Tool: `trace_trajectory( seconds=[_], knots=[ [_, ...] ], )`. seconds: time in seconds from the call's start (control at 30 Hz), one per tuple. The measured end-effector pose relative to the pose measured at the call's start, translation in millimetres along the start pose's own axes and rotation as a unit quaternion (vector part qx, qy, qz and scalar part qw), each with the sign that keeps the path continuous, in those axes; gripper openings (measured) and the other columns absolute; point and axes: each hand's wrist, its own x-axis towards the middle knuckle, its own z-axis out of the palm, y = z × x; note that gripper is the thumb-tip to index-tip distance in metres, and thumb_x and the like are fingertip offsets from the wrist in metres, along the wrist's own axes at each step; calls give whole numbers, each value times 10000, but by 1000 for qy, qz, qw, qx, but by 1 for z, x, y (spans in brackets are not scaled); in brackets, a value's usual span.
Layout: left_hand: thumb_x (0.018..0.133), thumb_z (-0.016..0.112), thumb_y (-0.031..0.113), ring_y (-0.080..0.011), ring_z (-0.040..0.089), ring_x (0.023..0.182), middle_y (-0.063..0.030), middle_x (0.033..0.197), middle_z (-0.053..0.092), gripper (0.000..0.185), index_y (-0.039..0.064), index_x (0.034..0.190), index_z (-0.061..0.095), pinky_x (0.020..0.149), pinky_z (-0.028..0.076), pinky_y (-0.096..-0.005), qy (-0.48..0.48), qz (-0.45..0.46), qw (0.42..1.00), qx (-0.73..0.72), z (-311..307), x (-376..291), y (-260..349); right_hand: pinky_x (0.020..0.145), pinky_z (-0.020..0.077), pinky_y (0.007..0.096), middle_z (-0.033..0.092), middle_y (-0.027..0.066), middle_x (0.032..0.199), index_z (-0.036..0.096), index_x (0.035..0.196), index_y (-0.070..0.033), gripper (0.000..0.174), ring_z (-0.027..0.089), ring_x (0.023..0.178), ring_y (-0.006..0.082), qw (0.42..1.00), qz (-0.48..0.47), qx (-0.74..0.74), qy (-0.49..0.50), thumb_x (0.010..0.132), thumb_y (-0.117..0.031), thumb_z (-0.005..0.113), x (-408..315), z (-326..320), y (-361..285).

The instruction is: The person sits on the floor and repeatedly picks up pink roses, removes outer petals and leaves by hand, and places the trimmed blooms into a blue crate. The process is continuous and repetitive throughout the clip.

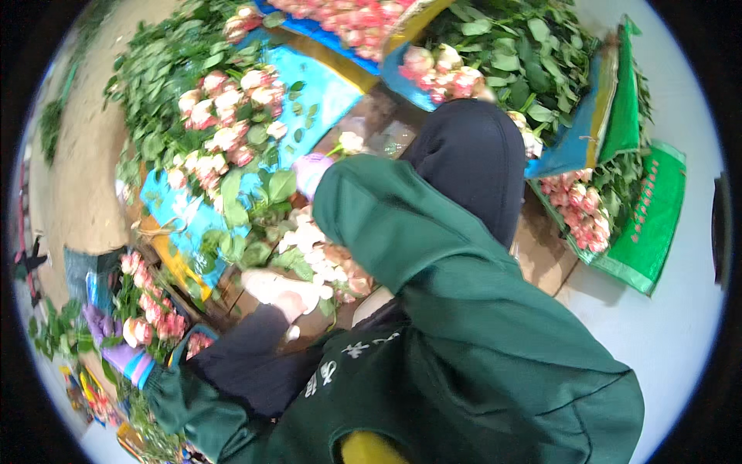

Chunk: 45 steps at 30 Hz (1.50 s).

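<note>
My left hand (pixel 116 342), in a purple glove with a blue-banded cuff, is at the lower left, against a pink-and-white rose (pixel 137 332) and green leaves. Blur hides whether its fingers grip the stem. In a light purple glove, my right hand (pixel 313 173) is closed around the green stem of a pale rose (pixel 351 142); part of the hand is behind my green sleeve. Cut roses (pixel 226 110) with long leafy stems lie heaped on a blue sheet (pixel 310 87) beyond it. Between my legs lie more pale roses (pixel 316 249).
Leafy rose stems (pixel 522 52) fill a blue-and-yellow wrap at the upper right. A green woven sack (pixel 649 214) lies beside another rose bunch (pixel 579 203). Pink roses (pixel 353 20) are massed at the top. My knee (pixel 469 156) rises near my right forearm.
</note>
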Motion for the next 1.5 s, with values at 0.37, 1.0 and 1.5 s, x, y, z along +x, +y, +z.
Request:
trace_trajectory(
  seconds=[0.37, 1.0, 1.5],
  knots=[
    [965, 428, 253, -139, 563, 741, -55, 1015, 609, 431, 61, 1348, 380, 557, 464, -208, -392, -222, 838, -309, 28, -97, 1, 484, 487, 280, 636, 93, 733, 645, 936, -11, 409, 600, 513, 158, 906, -232, 353, 30, 737, -366, 679, -119, -175, -152],
    [929, 507, 268, -225, 565, 1018, -129, 1106, 601, 347, 63, 1207, 538, 875, 443, -342, -316, -200, 927, -13, 57, -236, -109, 868, 472, 315, 610, 60, 1112, 507, 1218, -8, 494, 575, 988, 160, 720, -221, 637, -164, 765, -3, 705, -159, -64, -116],
    [875, 589, 386, -159, 529, 824, -20, 950, 621, 368, 61, 1045, 612, 784, 437, -313, -311, -290, 903, -68, 61, -255, -130, 863, 457, 316, 625, 87, 1104, 539, 1173, -23, 498, 580, 996, 184, 820, -279, 494, -70, 747, -156, 759, -149, -33, -97]
  ],
)
